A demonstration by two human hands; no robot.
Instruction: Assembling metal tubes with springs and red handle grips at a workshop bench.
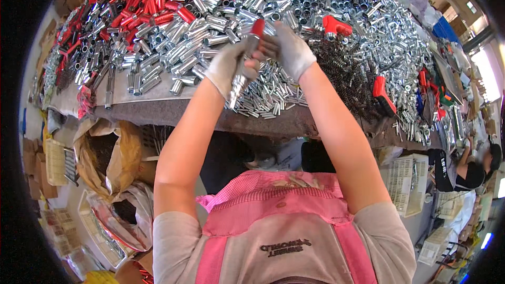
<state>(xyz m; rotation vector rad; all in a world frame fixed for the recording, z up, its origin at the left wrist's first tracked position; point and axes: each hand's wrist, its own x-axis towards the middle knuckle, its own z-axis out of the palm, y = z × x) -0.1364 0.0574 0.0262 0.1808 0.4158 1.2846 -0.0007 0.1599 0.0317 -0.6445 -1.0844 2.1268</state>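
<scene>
Overhead, a long grey worktop [158,109] lies almost buried under heaps of short silver metal tubes [221,26], with red-capped metal tubes [152,8] piled at its far left and a dark tangle of coiled wire springs [342,68] to the right. Red plastic handles [382,94] lie among the springs. Below the worktop's near edge stand open brown paper sacks [113,155] and white slatted plastic crates [407,181] on the workshop floor. Other people sit at work along the right side of the room.

The left hand [229,66], in a white cloth glove, is closed around a slim silver metal rod with a red tip [244,63], held tilted above the tube heap with the red end uppermost. The right hand [292,47], also gloved, has its fingers curled in beside the rod's red end, touching it. The person wears a pink checked apron [273,215].
</scene>
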